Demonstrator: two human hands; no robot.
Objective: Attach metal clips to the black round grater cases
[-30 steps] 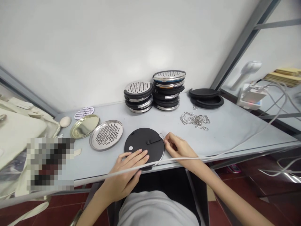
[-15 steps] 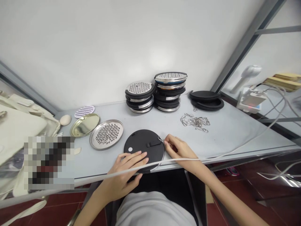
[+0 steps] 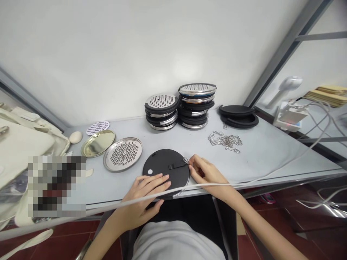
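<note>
A round black disc (image 3: 162, 162) with a white dot and a raised clip lies at the table's front edge. My left hand (image 3: 148, 191) rests flat on its lower left part, fingers stretched out. At the disc's right rim, my right hand (image 3: 202, 170) pinches a small wire clip (image 3: 185, 161), whose loop touches the rim by the raised clip. More wire clips (image 3: 226, 140) lie in a loose pile beyond my right hand. Left of the disc lies a round metal grater plate (image 3: 123, 154).
Two stacks of black-rimmed discs, the left stack (image 3: 162, 112) and the right stack (image 3: 196, 106), stand by the wall. Black rings (image 3: 238, 115) lie right of them. A gold-coloured lid (image 3: 98, 143) and a purple-white grater disc (image 3: 97, 128) lie left. A white cable (image 3: 244, 183) crosses in front of my hands.
The wire clip has turned slightly in my right fingers, its loop shifting a little right and more upright. My left hand stays on the disc.
</note>
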